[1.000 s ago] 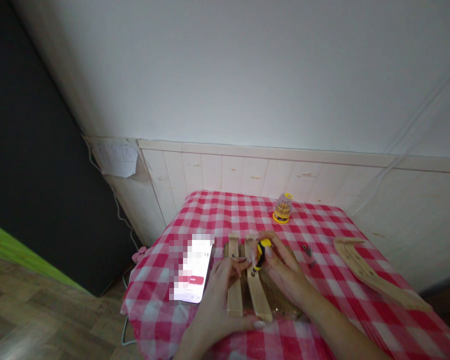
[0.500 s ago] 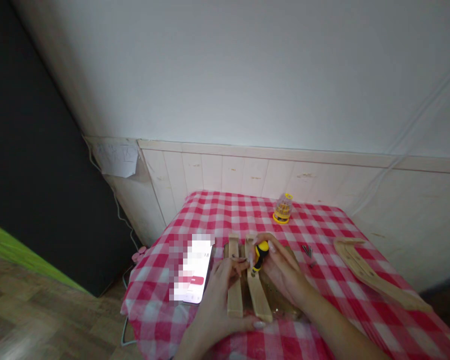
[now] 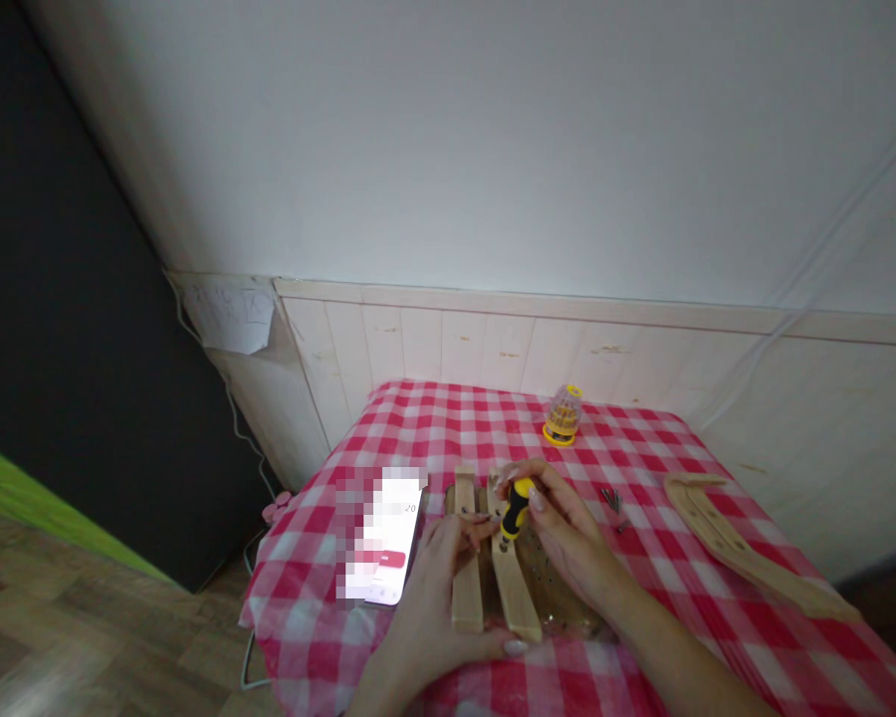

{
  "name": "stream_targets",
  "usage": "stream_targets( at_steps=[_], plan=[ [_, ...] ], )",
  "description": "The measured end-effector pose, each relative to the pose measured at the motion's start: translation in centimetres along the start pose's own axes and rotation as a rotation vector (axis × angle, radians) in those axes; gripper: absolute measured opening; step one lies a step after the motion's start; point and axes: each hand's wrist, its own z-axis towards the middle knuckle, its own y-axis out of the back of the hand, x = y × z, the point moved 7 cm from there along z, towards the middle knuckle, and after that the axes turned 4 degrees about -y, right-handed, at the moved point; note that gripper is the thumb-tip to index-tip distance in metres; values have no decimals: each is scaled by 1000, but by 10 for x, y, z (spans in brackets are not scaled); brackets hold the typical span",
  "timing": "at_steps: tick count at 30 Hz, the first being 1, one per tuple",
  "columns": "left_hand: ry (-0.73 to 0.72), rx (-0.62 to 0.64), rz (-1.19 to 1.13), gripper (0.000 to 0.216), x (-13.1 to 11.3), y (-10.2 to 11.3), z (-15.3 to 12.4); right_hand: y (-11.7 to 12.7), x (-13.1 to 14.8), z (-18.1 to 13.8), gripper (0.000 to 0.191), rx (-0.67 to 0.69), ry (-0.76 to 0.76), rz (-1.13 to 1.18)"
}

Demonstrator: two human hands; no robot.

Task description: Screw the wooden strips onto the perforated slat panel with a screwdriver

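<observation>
My right hand (image 3: 560, 538) is closed around a small yellow and black screwdriver (image 3: 515, 506), whose tip points down onto a wooden slat (image 3: 514, 593). My left hand (image 3: 437, 588) lies over a second wooden slat (image 3: 467, 588) beside it, thumb along the near ends and fingertips pinched near the screwdriver tip. Both slats lie across a brown wooden board (image 3: 560, 597) on the red and white checked tablecloth (image 3: 433, 428).
A phone (image 3: 384, 543) with a lit screen lies left of the slats. A yellow jar of screwdriver bits (image 3: 562, 415) stands at the back. Loose screws (image 3: 610, 500) and a curved wooden piece (image 3: 739, 553) lie to the right. The wall panelling is close behind the table.
The screwdriver handle has turned and tilted slightly in my right hand's fingers. My left hand stays in place on the slats.
</observation>
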Motion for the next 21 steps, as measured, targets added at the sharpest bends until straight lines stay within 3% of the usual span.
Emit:
stream_targets(
  at_steps=[17,21],
  plan=[
    [34,-14,31,99,-2,2,0,-20,7,1,31,76,-51,204],
    [27,-10,38,97,-3,2,0,-21,1,2,41,74,-115,294]
  ],
)
